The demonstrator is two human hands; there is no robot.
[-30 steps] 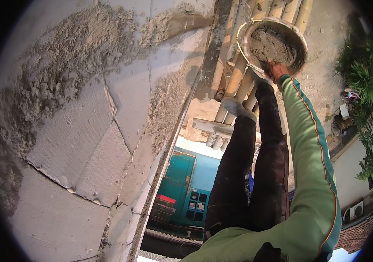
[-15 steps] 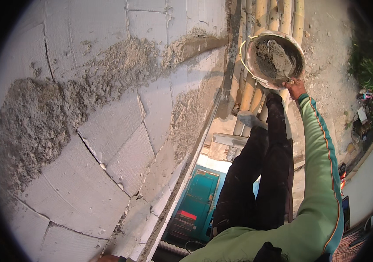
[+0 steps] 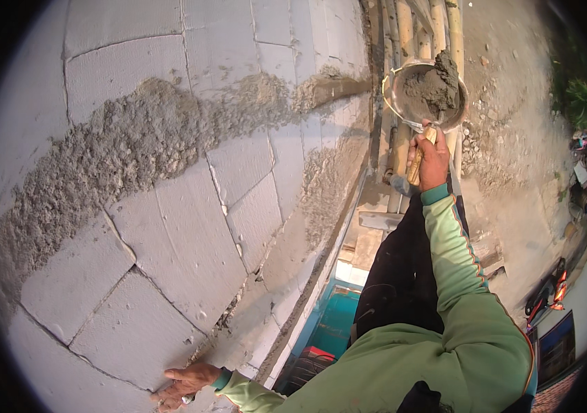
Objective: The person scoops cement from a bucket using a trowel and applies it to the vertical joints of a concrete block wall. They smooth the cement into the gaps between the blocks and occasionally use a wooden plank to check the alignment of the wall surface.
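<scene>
My right hand [image 3: 435,165] is closed round the wooden handle of a trowel [image 3: 418,163]. Its blade is hidden under a heap of wet grey mortar [image 3: 442,84] over the bucket. More mortar lies inside the round bucket [image 3: 463,110], which has a pale yellow handle on its left side. Low on the left, my left hand [image 3: 187,383] lies against the pale block wall [image 3: 162,241], fingers stretched out and holding nothing. A rough band of mortar [image 3: 128,134] runs across the blocks.
Bamboo poles [image 3: 405,31] lie beneath the bucket, beside the wall. Bare ground [image 3: 506,131] with stones spreads to the right, edged by green plants [image 3: 582,103]. Below my legs is a teal door [image 3: 334,320]. A red motorcycle [image 3: 549,296] stands at lower right.
The trowel has come up from inside the bucket, loaded with mortar. My right hand has drawn back towards me and left. My left hand has come further into view along the wall.
</scene>
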